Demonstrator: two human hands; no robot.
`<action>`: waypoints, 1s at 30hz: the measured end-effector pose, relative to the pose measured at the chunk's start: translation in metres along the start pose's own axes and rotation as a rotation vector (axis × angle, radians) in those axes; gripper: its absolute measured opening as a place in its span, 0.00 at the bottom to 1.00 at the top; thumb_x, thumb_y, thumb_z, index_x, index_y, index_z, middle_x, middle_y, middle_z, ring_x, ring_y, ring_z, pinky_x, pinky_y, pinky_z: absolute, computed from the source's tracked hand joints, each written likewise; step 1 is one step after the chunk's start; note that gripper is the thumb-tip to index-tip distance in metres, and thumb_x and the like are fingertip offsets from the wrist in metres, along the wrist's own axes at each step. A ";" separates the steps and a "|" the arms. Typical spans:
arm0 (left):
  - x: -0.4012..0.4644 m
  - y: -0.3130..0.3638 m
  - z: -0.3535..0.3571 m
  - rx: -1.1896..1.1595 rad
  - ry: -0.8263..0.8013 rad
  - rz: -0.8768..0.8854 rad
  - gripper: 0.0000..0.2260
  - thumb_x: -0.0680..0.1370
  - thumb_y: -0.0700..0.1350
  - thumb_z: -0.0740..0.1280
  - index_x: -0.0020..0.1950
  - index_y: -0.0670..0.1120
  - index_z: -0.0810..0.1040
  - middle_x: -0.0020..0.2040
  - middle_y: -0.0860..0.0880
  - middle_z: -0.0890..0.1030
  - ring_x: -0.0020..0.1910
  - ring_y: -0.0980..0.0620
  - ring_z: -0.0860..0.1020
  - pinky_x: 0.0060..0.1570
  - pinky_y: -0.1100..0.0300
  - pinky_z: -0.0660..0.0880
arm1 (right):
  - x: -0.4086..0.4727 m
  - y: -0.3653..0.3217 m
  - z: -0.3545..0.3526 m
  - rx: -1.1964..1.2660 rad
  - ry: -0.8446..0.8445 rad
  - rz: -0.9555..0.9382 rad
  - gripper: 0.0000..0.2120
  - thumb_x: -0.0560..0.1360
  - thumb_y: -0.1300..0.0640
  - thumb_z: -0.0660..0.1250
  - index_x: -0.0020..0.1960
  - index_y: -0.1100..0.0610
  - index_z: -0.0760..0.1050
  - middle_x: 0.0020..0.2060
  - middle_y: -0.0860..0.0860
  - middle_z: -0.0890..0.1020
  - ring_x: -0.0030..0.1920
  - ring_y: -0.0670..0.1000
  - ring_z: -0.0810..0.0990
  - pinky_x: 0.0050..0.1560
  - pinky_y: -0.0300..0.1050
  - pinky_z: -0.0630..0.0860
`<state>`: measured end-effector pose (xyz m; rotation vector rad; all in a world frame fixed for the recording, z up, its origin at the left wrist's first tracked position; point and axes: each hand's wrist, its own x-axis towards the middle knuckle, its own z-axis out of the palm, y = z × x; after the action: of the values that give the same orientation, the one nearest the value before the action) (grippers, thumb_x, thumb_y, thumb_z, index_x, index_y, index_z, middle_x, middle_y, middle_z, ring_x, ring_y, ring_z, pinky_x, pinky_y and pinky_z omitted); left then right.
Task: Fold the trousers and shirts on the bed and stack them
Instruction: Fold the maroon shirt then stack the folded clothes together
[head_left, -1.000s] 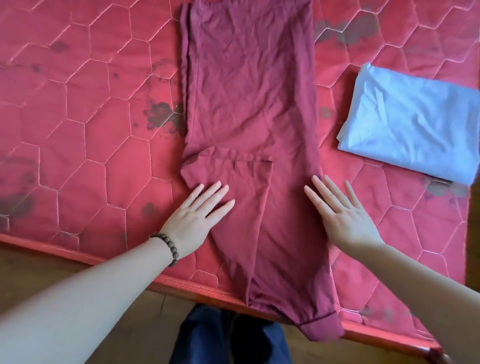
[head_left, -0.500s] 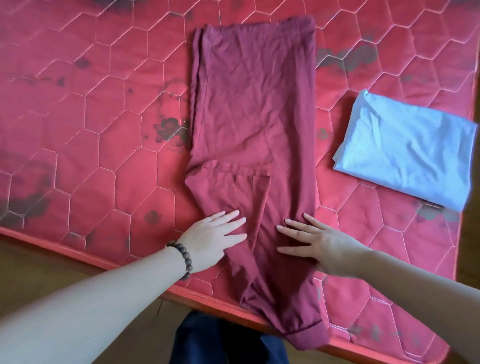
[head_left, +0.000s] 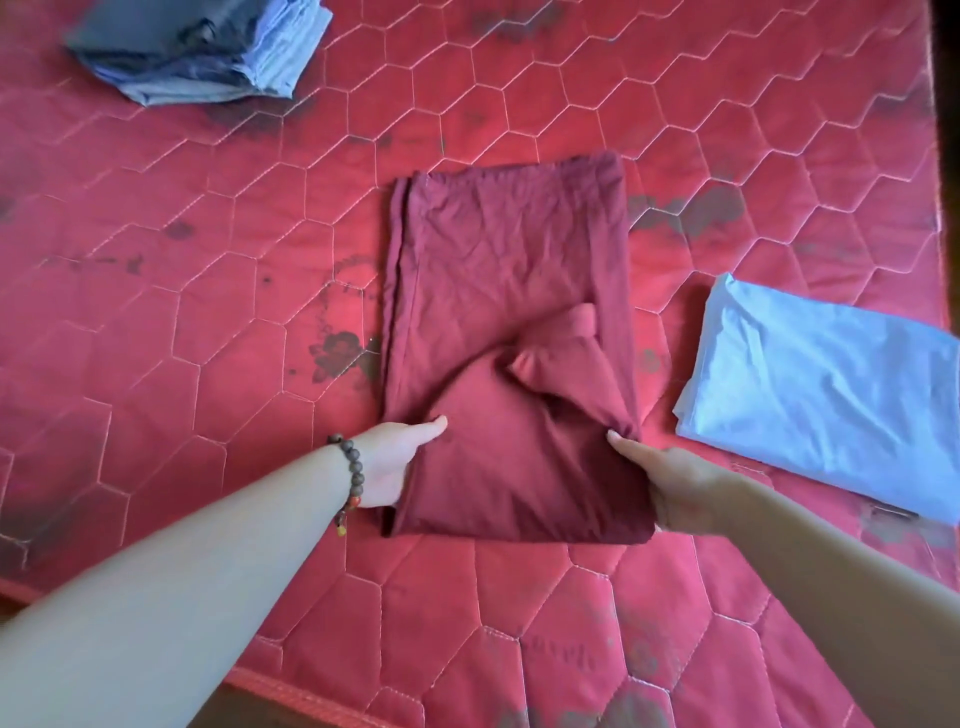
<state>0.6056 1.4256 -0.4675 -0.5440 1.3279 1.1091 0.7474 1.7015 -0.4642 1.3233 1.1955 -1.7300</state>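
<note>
Dark red trousers (head_left: 498, 270) lie on the red quilted mattress (head_left: 208, 322), their lower half folded up over the upper half, with the cuffs bunched near the middle. My left hand (head_left: 395, 462) grips the left side of the folded layer, thumb on top and fingers hidden under the cloth. On the right side my right hand (head_left: 670, 483) holds the fold the same way. A folded light blue shirt (head_left: 821, 415) lies just right of the trousers. At the far left corner sits a folded blue-grey garment pile (head_left: 197, 47).
The mattress front edge (head_left: 291, 693) runs along the bottom left, with floor below it. Its right edge (head_left: 935, 208) is close behind the light blue shirt. Dark stains mark the quilt. A bead bracelet (head_left: 353, 467) is on my left wrist.
The trouser legs that hung over the bed's front edge now lie folded up onto the upper part. Both hands went from resting flat to gripping the fold's sides.
</note>
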 end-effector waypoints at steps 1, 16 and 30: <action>0.000 -0.001 -0.001 -0.009 -0.008 -0.005 0.21 0.79 0.56 0.62 0.60 0.40 0.78 0.55 0.42 0.83 0.52 0.45 0.83 0.51 0.51 0.78 | 0.000 0.002 -0.001 0.033 -0.002 -0.008 0.18 0.75 0.45 0.68 0.55 0.60 0.78 0.48 0.55 0.86 0.42 0.52 0.86 0.41 0.48 0.82; 0.016 0.020 0.023 -0.048 0.311 0.419 0.05 0.78 0.40 0.67 0.50 0.43 0.83 0.52 0.38 0.83 0.53 0.41 0.81 0.57 0.47 0.77 | 0.031 -0.048 0.020 -0.179 0.481 -0.652 0.16 0.73 0.51 0.71 0.50 0.65 0.79 0.44 0.56 0.84 0.42 0.48 0.78 0.51 0.56 0.77; 0.027 0.035 0.021 0.120 0.653 0.597 0.02 0.75 0.41 0.71 0.47 0.44 0.80 0.47 0.44 0.83 0.50 0.47 0.80 0.55 0.54 0.76 | 0.035 -0.078 0.021 -0.245 0.526 -0.745 0.21 0.75 0.66 0.66 0.67 0.54 0.71 0.58 0.55 0.80 0.56 0.51 0.78 0.60 0.42 0.72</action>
<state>0.5819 1.4673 -0.4792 -0.4438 2.2092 1.3737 0.6605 1.7130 -0.4745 1.3063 2.3513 -1.6425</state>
